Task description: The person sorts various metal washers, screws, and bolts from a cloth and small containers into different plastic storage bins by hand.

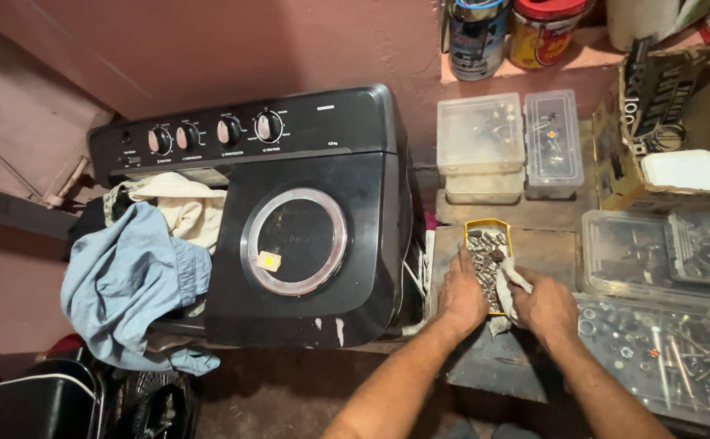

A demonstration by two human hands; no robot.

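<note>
Yellow tray of bolts sits at table's left edge, by the washer. Your left hand rests open on it; right hand grips a white rag. Nudge sideways & tray prob tips off, bolts scatter.

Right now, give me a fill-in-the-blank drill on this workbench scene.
1. The left hand reaches into a yellow tray of ____.
2. The right hand holds a white ____.
3. The washing machine has ____ knobs.
4. Blue ____ lies on the machine's left side.

Missing: bolts; rag; four; cloth
</note>
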